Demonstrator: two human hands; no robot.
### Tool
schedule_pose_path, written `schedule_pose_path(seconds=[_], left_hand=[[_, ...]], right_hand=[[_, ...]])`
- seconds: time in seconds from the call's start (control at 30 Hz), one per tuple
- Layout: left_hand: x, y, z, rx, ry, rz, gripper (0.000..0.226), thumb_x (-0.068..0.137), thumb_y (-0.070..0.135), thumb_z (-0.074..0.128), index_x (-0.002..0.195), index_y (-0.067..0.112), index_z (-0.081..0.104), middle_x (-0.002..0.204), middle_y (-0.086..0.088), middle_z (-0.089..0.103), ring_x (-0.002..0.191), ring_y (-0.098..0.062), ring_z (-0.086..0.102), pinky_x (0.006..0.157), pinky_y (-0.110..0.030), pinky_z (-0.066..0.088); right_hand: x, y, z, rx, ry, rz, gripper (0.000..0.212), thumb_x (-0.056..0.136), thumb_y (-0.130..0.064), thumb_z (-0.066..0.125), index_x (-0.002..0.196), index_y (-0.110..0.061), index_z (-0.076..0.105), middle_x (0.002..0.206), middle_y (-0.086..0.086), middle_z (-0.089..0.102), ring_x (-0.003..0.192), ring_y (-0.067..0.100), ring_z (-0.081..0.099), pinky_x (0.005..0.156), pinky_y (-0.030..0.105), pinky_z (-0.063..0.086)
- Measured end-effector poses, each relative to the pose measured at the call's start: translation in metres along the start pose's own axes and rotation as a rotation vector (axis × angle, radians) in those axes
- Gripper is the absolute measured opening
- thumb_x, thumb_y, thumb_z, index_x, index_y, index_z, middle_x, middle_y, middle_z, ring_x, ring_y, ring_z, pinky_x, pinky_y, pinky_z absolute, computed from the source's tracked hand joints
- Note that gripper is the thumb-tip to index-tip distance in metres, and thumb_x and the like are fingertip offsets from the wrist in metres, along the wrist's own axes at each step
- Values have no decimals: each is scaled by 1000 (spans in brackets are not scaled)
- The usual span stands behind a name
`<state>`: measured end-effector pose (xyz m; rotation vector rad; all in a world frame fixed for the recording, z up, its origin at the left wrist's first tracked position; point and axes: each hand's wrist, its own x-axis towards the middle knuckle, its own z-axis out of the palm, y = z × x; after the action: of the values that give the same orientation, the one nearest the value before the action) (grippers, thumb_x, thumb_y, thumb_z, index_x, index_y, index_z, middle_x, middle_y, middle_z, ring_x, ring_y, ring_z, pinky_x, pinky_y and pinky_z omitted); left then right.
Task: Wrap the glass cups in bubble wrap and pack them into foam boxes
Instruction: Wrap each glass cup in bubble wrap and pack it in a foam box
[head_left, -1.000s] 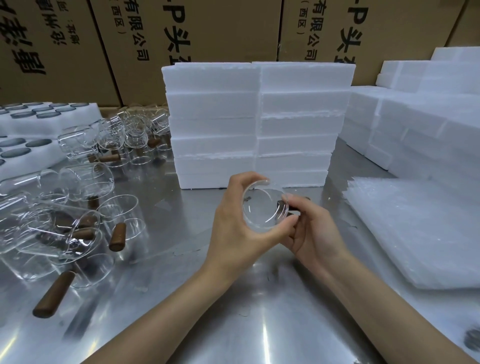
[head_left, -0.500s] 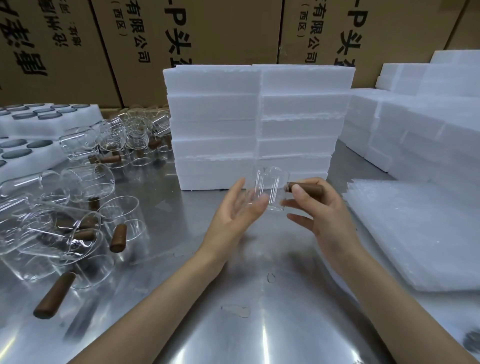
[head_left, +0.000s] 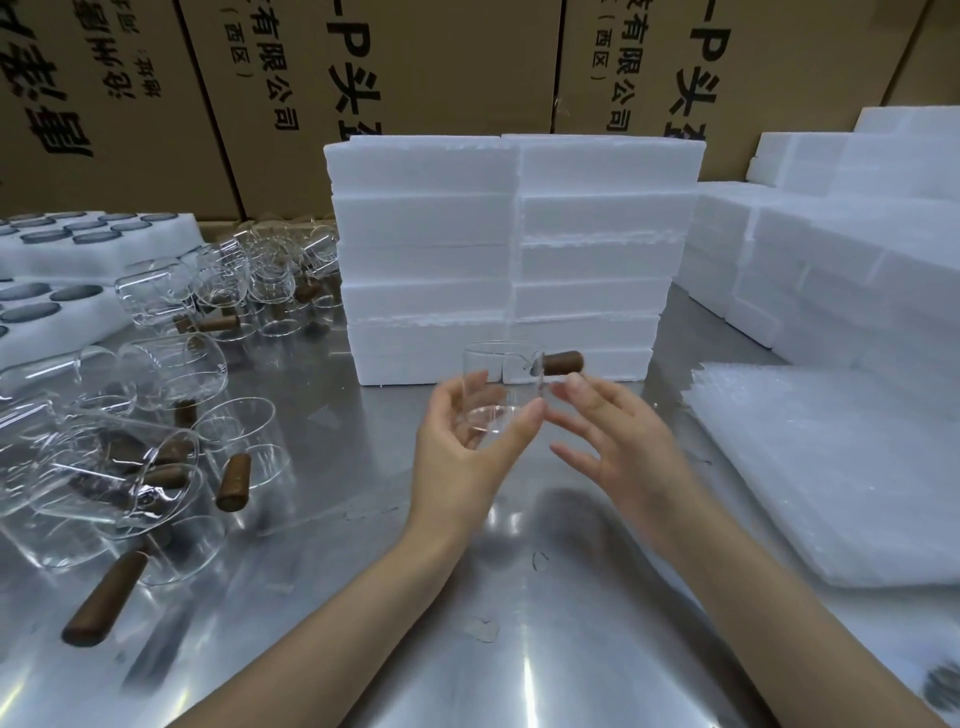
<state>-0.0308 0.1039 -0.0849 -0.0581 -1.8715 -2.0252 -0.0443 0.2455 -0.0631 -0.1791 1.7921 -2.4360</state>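
One clear cylindrical glass cup with a short brown wooden side handle (head_left: 501, 387) is upright above the shiny steel table (head_left: 332, 613), at centre, just in front of the stacked white foam boxes (head_left: 511, 254). Left hand (head_left: 460, 447) holds the cup: thumb on the near right of the wall, fingers curved round the far left side, palm turned up beneath the base. Right hand (head_left: 621, 447) sits just right of the cup, fingers spread and fairly straight, holding nothing; one fingertip lies very near the handle, contact cannot be told. Handle points right, towards the far side of the right hand. Foam boxes stand in two adjoining columns, several layers each, far centre. More white foam blocks (head_left: 831, 260) are stepped up at far right. Pile of white bubble wrap sheets (head_left: 831, 467) lies flat on the table at right, near the right hand but apart from it. Many loose glass cups with brown wooden handles (head_left: 145, 415) lie tipped and heaped at left, from near to far. White foam trays with round dark pockets (head_left: 62, 270) sit at far left. Brown cardboard cartons with black printed characters (head_left: 415, 78) form the back wall.
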Motion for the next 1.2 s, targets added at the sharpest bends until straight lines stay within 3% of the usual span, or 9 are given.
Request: schedule_pose_path(seconds=[0.07,0.17,0.3,0.47,0.6,0.7,0.83,1.03,1.2], left_hand=[[-1,-3,2,37,70,71,62,62,36,88,111,25,52,111,5,63,103,-9,64,97,-31,50],[-4,-7,6,130,88,155,64,59,31,87,107,34,45,110,8,56,104,-4,60,98,-25,46],[-6,-9,10,241,44,218,75,53,43,84,110,44,36,125,7,47,116,4,48,89,-4,36],[-6,-6,8,365,-45,291,105,51,65,75,134,38,17,135,12,24,132,5,26,102,0,20],[-1,2,-1,518,9,526,101,67,57,75,147,23,23,144,12,27,139,-4,24,114,-17,19],[0,5,-3,595,-20,585,90,72,53,74,145,26,28,144,20,31,143,-7,21,119,-37,17],[0,7,-4,603,-22,597,68,78,51,68,138,31,41,135,20,48,141,-4,26,119,-28,2],[6,10,-11,1023,111,780,68,69,20,84,132,21,57,124,6,63,134,-17,39,114,-39,-6],[3,13,-9,1139,136,914,68,73,16,77,136,23,51,130,7,59,137,-21,39,113,-44,-10]], right_hand=[[-3,6,8,-17,-2,29,83,54,-48,76,125,-16,50,117,-3,66,102,5,66,81,27,53],[-6,13,21,-83,8,-15,74,56,-41,87,115,-19,48,108,-3,63,92,2,65,85,26,52],[-7,13,25,-148,58,-144,60,55,-36,86,102,-19,52,97,-2,61,73,-2,61,69,12,48],[-1,-1,7,154,-56,82,47,57,-42,70,98,-18,65,91,0,69,81,10,68,76,26,52],[1,-6,-4,283,-125,171,46,66,-49,58,94,-15,71,85,3,67,77,14,66,75,27,52],[1,-6,-4,271,-209,188,49,68,-49,56,98,-14,71,87,3,67,76,15,66,74,28,54],[0,-6,-4,216,-305,193,55,72,-50,52,109,-13,68,96,4,70,90,17,65,89,35,51],[-4,0,7,-219,-2,41,66,65,-60,67,120,-27,54,119,-6,63,105,4,62,90,35,52],[-5,4,11,-337,43,-87,71,55,-51,81,114,-27,51,113,-3,62,99,6,65,90,31,52]])
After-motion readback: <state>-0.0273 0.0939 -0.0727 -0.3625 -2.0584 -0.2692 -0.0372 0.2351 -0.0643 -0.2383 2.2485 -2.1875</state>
